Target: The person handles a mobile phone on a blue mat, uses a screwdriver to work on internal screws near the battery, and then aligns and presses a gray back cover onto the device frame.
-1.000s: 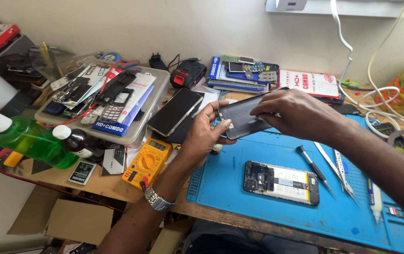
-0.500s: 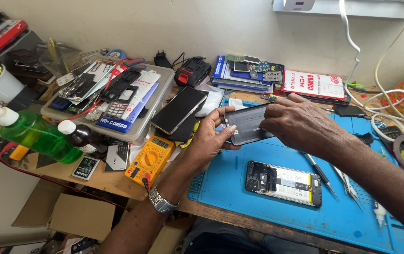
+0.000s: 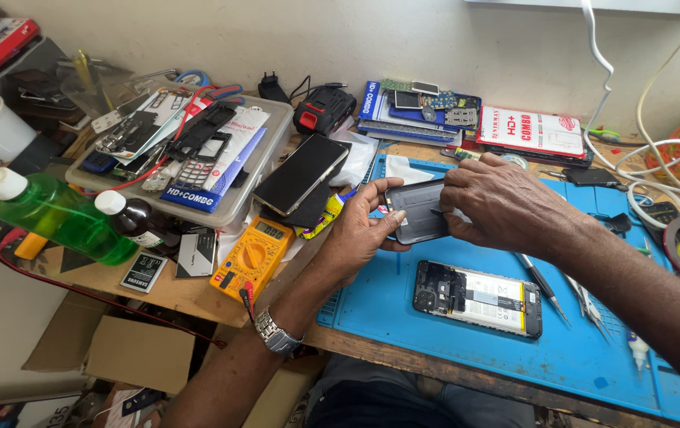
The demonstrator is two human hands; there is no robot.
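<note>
Cluttered bench [image 3: 197,295], blue mat [image 3: 403,313] on its right half. Both my hands hold a dark phone cover [image 3: 419,212] just above the mat: left hand [image 3: 360,238] closed around its left edge, right hand [image 3: 506,204] pinching its right end. Opened phone [image 3: 479,297] lies flat on the mat below; yellow meter [image 3: 253,255] to the left.

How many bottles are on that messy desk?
2. A green bottle with a white pump top lies at the left edge; a small brown bottle with a white cap sits right beside it. Clutter may hide others.
</note>
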